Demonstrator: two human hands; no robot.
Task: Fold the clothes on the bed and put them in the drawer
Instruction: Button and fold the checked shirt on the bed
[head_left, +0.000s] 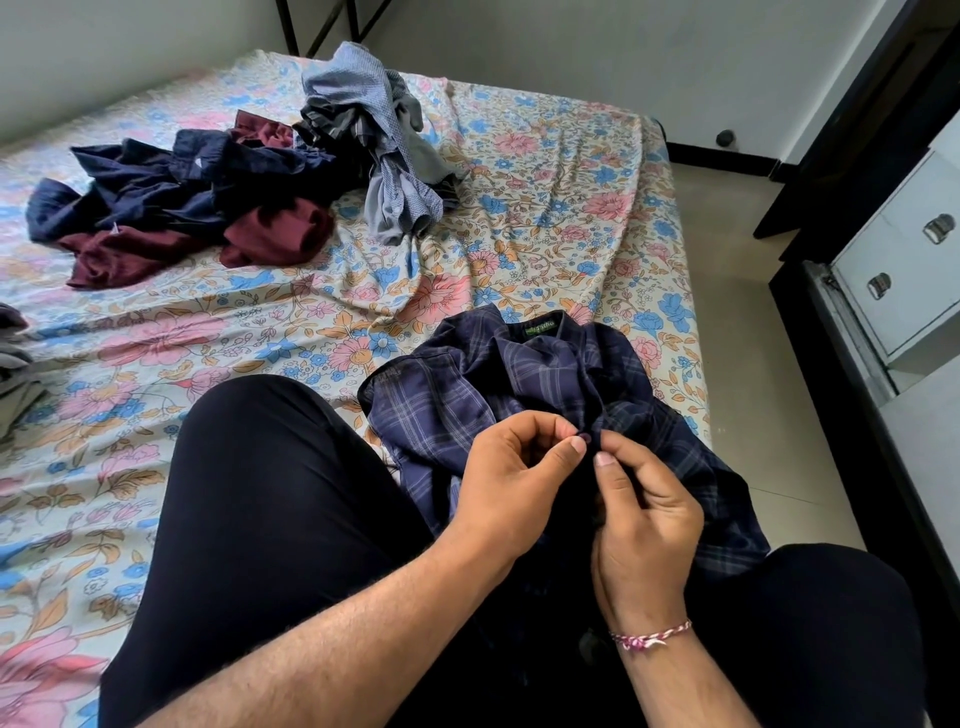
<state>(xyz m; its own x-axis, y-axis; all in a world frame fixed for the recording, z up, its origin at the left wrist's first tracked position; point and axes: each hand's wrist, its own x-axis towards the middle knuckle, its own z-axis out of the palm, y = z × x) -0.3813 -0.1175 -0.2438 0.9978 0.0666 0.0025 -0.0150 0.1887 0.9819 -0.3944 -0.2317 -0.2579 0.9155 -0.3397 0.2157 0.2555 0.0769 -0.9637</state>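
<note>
Both hands pinch the navy plaid shirt (524, 374) at its front placket, left hand (511, 480) and right hand (644, 512) almost touching. It lies crumpled at the bed's (545, 208) near right edge. Unfolded clothes (208, 187) are heaped toward the far left corner.

both forearms are extended forward over the lap. left hand (511, 480) and right hand (644, 512) are held close together, fingers curled, thumb and forefinger of each pinched. a thread band is worn on the right wrist.

Bare sheet (545, 208) lies open ahead; a clothes heap (208, 192) crowds the far left.
</note>
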